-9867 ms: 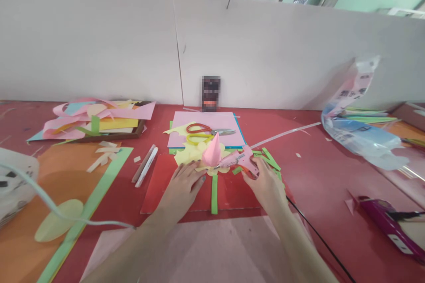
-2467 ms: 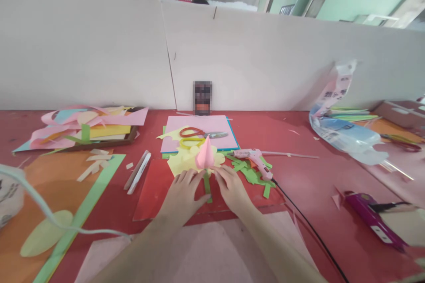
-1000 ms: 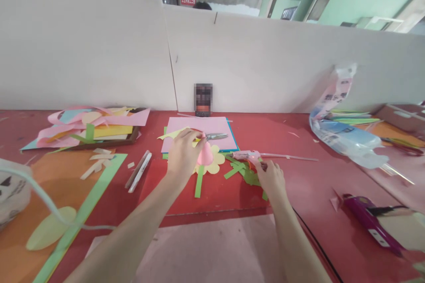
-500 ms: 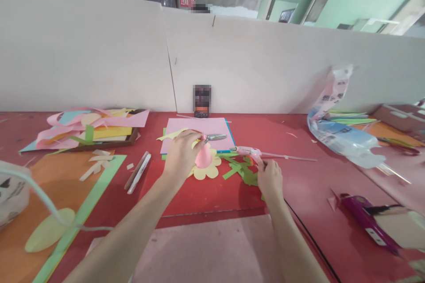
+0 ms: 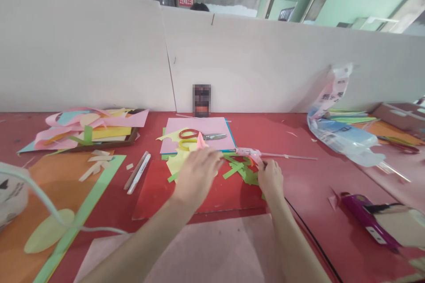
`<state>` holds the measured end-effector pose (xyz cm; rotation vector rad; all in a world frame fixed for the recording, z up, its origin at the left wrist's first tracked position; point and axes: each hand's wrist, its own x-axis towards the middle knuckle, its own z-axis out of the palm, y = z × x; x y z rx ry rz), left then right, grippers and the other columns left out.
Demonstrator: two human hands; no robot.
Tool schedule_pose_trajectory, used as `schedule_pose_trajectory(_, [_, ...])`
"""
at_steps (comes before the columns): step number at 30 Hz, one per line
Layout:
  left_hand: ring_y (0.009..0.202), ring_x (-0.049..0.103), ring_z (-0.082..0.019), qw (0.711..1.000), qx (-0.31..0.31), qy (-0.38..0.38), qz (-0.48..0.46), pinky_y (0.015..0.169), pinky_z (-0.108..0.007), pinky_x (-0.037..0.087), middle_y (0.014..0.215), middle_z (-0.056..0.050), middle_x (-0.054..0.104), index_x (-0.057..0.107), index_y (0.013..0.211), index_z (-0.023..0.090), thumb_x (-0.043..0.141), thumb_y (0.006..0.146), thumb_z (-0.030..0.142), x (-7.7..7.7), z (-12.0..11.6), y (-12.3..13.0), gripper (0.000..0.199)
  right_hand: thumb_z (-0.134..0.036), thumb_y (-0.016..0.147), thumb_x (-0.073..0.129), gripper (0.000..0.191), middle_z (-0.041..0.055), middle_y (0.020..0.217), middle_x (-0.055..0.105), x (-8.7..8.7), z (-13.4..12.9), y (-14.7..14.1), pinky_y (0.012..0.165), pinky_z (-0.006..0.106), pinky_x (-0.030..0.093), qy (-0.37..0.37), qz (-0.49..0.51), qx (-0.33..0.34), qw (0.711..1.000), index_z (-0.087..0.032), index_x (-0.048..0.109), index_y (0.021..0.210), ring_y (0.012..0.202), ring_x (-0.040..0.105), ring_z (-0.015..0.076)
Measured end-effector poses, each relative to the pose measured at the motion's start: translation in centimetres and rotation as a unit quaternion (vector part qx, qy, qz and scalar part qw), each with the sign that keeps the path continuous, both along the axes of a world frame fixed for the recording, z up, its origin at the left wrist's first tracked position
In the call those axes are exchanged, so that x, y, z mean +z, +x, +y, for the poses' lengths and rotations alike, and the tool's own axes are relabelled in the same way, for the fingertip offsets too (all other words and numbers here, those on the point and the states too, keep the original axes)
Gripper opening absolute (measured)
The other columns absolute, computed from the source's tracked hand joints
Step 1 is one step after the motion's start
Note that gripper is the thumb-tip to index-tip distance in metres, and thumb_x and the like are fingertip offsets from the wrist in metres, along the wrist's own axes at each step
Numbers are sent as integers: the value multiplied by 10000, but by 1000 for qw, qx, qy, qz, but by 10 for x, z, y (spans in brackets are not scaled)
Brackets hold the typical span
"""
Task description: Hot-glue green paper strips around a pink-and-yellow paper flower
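My right hand [image 5: 271, 179] is curled round the hard plastic glue gun [image 5: 249, 154], its nozzle pointing left toward the smooth pink paper cone [image 5: 200, 140] at the flat red board's [image 5: 229, 196] far side. My left hand [image 5: 199, 173], at the cone's tip half a second ago, now covers its base, its grip hidden from me. The cone's long axis runs nearly upright, tip up.

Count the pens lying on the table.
2. A white pen and a brownish pen lie side by side, just left of the red board. Others may be hidden.
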<state>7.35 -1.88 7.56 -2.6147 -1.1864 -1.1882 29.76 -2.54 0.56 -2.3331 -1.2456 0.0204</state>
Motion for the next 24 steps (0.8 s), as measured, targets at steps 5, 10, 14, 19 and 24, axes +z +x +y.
schedule_pose_trajectory(5, [805, 577, -185, 963, -56, -99, 245, 691, -312, 471, 840, -58, 604, 561, 898, 134, 439, 865, 161, -39, -7, 30, 129, -338, 852, 339, 283, 133, 929, 575, -2, 0, -1, 689, 321, 330, 4, -10, 5, 1000, -142, 543, 876, 890, 511, 262])
schedule_pose_trajectory(10, [801, 590, -194, 923, -59, -110, 365, 674, -304, 470, 839, -70, 607, 555, 922, 109, 437, 808, 25, -43, -3, 39, 184, -338, 852, 332, 284, 138, 912, 574, -3, -1, 0, 687, 319, 330, 37, -15, 14, 999, -146, 541, 854, 879, 511, 252])
schedule_pose_trajectory(14, [800, 593, -202, 914, -64, -100, 389, 655, -301, 476, 838, -74, 604, 544, 966, 94, 434, 787, 0, -38, -5, 40, 230, -347, 854, 310, 284, 119, 909, 562, 0, -2, -2, 681, 314, 334, 79, 4, 24, 997, -159, 523, 864, 838, 515, 231])
schedule_pose_trajectory(19, [812, 593, -201, 917, -45, -124, 377, 643, -299, 477, 831, -73, 594, 552, 961, 107, 428, 812, 24, -37, -5, 42, 212, -408, 853, 289, 313, 100, 872, 545, 5, -3, -5, 680, 314, 344, 135, 32, 39, 989, -175, 497, 830, 791, 505, 217])
schedule_pose_trajectory(24, [829, 586, -201, 918, -35, -141, 370, 625, -282, 483, 867, -82, 583, 564, 946, 105, 459, 791, 10, -36, -1, 49, 210, -427, 845, 288, 311, 100, 868, 541, 4, -3, -7, 696, 323, 354, 143, 49, 51, 987, -184, 479, 812, 796, 503, 218])
